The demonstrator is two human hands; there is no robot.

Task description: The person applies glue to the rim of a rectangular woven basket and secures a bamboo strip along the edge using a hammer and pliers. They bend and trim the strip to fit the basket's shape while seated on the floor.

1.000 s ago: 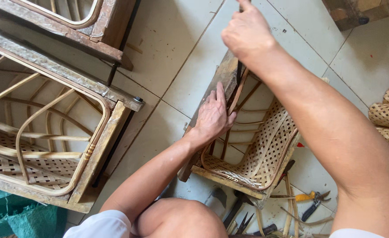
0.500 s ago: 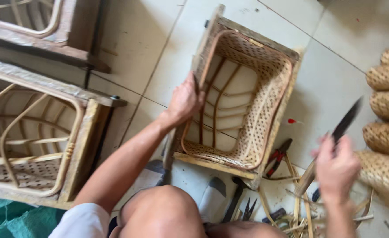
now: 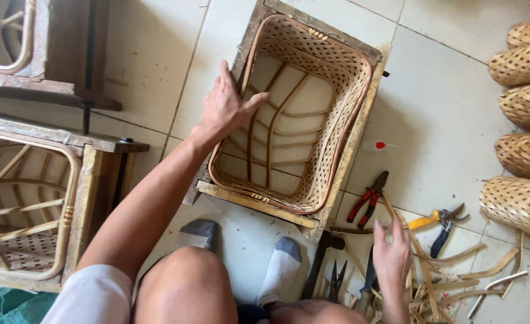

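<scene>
In the head view, a woven bamboo basket (image 3: 304, 120) seated in a wooden mould frame (image 3: 361, 129) is seen on the tiled floor (image 3: 151, 54), just ahead of two grey-socked feet (image 3: 280, 267) at 6 o'clock of it, so that it lies within easy reach. The left hand (image 3: 226, 108) is laid flat, fingers spread, on the frame's edge at 9 o'clock of the basket, gripping nothing; the frame appears to be steadied this way. The right hand (image 3: 391, 255) is held low at 5 o'clock of the basket, fingers loosely open over bamboo strips (image 3: 451, 270) and a dark-handled tool (image 3: 370, 279); whether anything is clasped cannot be told. Red-handled pliers (image 3: 367, 201) and yellow-handled cutters (image 3: 439, 222) are kept beside that hand. Finished woven rolls (image 3: 526, 108) are stacked at 3 o'clock, and a second framed basket (image 3: 25, 210) stands at 9 o'clock.
</scene>
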